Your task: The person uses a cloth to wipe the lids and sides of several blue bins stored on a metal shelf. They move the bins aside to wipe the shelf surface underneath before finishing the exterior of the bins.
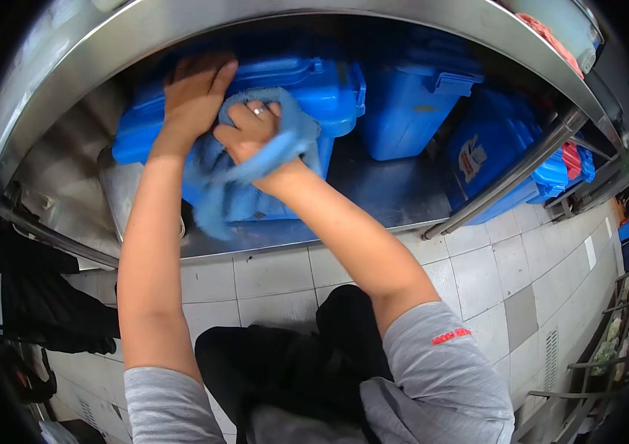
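Note:
Under a steel counter, a blue lidded bin stands on a low metal shelf. My left hand rests on its lid near the back, fingers apart and nothing in them. Just to the right, my right hand, with a ring on one finger, is closed on a light blue cloth. The cloth lies against the bin's front edge, and its loose end hangs down over the front. Part of the bin's front is hidden by the cloth and my arms.
More blue bins stand to the right, one with a white sticker. The steel counter edge arches overhead. A slanted metal leg is at the right. Another person's dark-clothed legs are at the left. Racks stand at the lower right.

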Action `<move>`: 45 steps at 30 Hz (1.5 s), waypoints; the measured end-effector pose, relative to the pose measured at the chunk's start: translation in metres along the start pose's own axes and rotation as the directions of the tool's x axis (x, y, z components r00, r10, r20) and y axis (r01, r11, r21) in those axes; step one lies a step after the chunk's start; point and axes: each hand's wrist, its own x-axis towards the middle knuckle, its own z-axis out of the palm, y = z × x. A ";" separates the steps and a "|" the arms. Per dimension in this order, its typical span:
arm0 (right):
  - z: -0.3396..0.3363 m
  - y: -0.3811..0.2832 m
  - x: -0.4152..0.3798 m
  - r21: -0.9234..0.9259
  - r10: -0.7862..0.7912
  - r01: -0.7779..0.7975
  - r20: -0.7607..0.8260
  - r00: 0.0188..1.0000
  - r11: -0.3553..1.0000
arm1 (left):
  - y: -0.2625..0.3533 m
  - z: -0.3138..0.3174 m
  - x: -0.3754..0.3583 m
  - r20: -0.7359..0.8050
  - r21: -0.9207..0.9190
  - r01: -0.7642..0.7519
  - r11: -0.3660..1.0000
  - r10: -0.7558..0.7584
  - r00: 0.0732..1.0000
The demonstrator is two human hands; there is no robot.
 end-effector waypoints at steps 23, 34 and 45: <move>0.001 0.014 -0.074 0.987 0.969 -0.024 -0.151 0.195 0.158 | 0.008 0.005 -0.007 -0.107 -0.007 -0.032 0.999 0.031 0.994; 0.015 -0.013 -0.057 0.988 0.988 -0.037 -0.149 0.040 0.151 | 0.006 0.009 -0.011 -0.124 -0.022 -0.041 0.999 0.038 0.992; -0.012 0.007 -0.066 0.985 0.985 -0.054 -0.157 0.068 0.161 | 0.004 0.007 -0.013 -0.124 -0.022 -0.048 0.999 0.045 0.991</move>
